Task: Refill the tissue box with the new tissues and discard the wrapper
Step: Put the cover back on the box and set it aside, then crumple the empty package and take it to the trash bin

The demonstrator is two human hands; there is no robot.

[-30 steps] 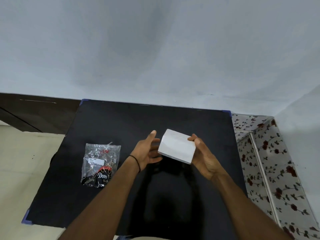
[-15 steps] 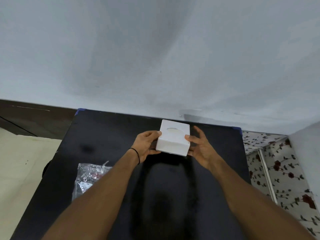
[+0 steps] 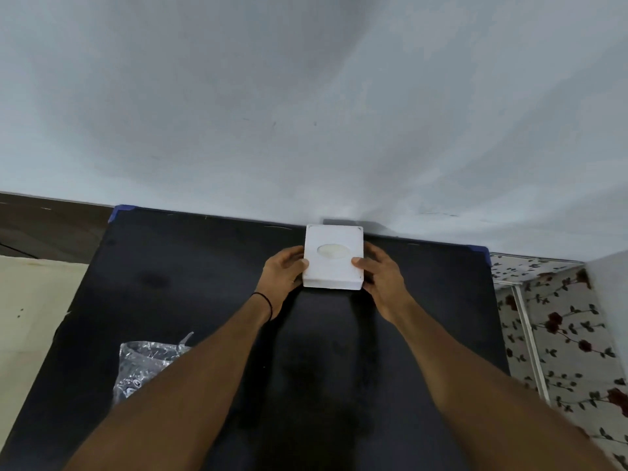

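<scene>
A white tissue box (image 3: 333, 266) with an oval opening on top lies flat at the far edge of the black table (image 3: 190, 287), close to the wall. My left hand (image 3: 282, 277) grips its left side and my right hand (image 3: 380, 277) grips its right side. A crumpled clear plastic wrapper (image 3: 146, 362) lies on the table at the near left, partly hidden by my left forearm.
A pale wall (image 3: 306, 113) rises right behind the table's far edge. A floral-patterned cabinet (image 3: 557, 334) stands to the right of the table. Beige floor (image 3: 30, 307) lies to the left. Blue corner guards (image 3: 122, 209) cap the table's far corners.
Both hands carried the box away from me to the table's far edge and turned it so the oval opening faces up. The view tilted upward, so the wrapper now sits lower in frame.
</scene>
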